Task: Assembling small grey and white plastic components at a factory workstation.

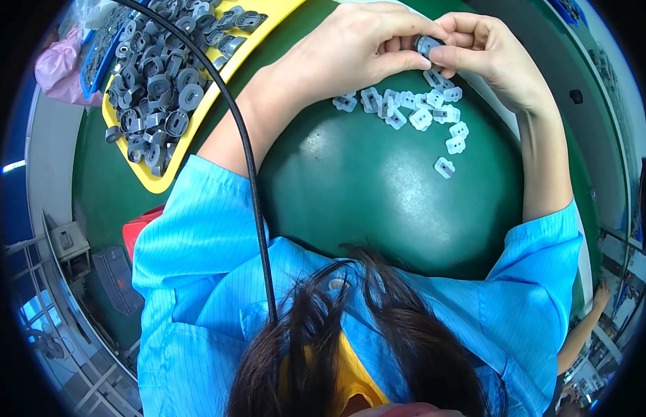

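Observation:
Near the far edge of the green table, a small dark grey plastic part (426,46) is pinched between my two hands. My left hand (361,50) closes on its left side with thumb and forefinger. The fingers of my right hand (486,54) are curled, and its thumb presses the part from the right. Fingers hide much of the part. Just below the hands lie several small whitish translucent plastic pieces (421,119) in a loose cluster. One such piece (445,167) lies apart, closest to my body.
A yellow tray (155,182) heaped with grey plastic parts (156,87) stands at the far left. Behind it are a blue bin (91,78) and a pink bag (61,68). A black cable (248,149) crosses over my left arm. Another person's arm (584,326) shows at the right.

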{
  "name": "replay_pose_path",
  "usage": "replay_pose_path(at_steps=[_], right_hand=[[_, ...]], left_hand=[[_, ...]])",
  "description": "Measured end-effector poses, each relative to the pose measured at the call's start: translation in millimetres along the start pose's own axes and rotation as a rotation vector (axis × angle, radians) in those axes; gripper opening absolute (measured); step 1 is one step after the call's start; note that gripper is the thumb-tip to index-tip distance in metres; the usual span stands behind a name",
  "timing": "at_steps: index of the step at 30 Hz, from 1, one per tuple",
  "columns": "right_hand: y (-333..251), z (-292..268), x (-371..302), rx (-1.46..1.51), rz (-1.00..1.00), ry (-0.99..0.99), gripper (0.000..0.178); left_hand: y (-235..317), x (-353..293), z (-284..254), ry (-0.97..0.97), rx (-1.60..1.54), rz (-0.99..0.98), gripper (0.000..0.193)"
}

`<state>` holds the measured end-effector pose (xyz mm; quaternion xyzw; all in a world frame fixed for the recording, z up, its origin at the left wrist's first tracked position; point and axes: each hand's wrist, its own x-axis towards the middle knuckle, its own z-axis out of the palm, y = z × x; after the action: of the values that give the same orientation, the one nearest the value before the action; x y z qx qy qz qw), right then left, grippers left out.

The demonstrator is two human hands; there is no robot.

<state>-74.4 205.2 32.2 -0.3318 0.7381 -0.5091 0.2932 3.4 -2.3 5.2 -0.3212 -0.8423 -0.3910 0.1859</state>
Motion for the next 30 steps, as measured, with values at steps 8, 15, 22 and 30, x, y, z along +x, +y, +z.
replay_pose_path(at_steps=[8,15,22,30], right_hand=[[-14,21,1,0.229,0.004,0.206,0.019],[8,21,8,0.767,-0.050,0.120,0.022],[61,-45,14,-0.039,0.048,0.437,0.023],[11,-2,-18,-0.498,-0.179,0.106,0.026]], left_hand=[[-7,2,0,0.096,0.078,0.063,0.036],[10,2,17,0.286,-0.076,-0.061,0.037],[9,-11,-25,0.045,0.173,-0.407,0.027],[35,-75,-29,0.048,0.314,-0.599,0.044]])
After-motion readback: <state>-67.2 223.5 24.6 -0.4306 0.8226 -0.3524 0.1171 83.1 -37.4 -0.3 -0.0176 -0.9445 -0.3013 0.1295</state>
